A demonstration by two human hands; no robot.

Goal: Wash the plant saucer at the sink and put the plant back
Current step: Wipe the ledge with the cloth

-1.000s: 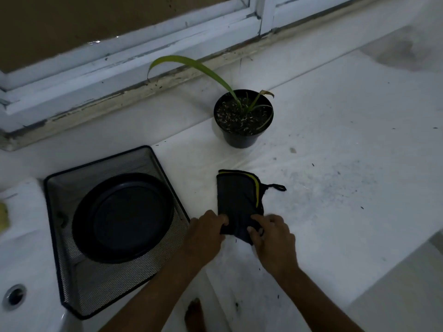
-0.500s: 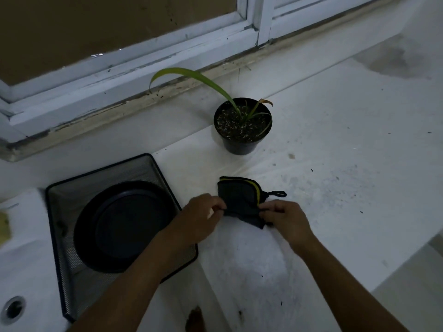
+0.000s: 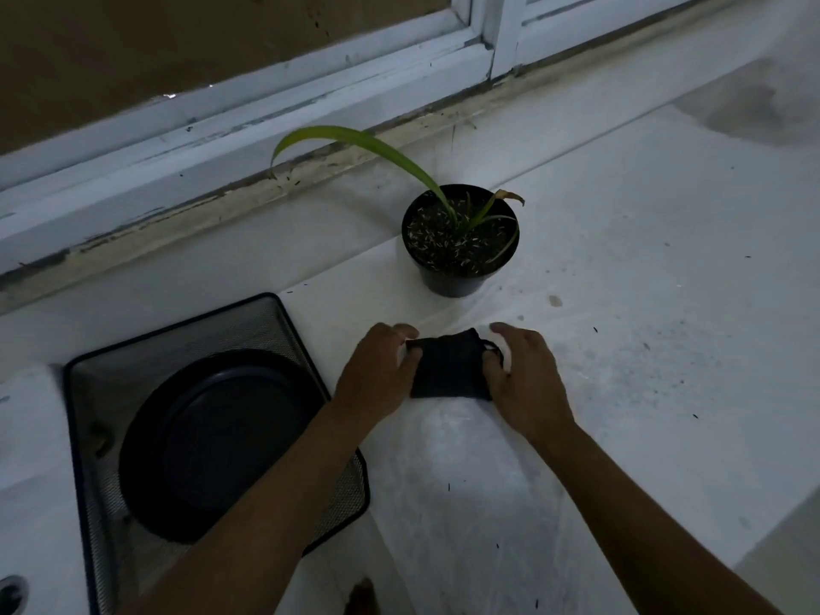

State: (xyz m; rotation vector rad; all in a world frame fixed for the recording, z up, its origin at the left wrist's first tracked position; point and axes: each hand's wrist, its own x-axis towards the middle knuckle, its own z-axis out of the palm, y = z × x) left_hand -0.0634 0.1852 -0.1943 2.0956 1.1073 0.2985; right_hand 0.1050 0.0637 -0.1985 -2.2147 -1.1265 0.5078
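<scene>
Folded black cloth [image 3: 448, 370] pinched at both ends by left grip [image 3: 377, 370], right grip [image 3: 526, 379], likely for wiping. Round black plastic saucer [image 3: 217, 441] parked in black mesh tray [image 3: 177, 335], left; potted green plant [image 3: 461, 241] set aside, far.

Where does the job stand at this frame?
Done: the round black saucer lies in the black mesh basket, apart from the black potted plant; washed or not, unclear. In hand: the left hand and right hand grip a folded dark cloth. Left: setting plant on saucer.

Matt black cloth [image 3: 448, 370], black wire-mesh metal tray [image 3: 266, 321], smooth dark plastic saucer [image 3: 213, 446], speckled white counter [image 3: 643, 304].
</scene>
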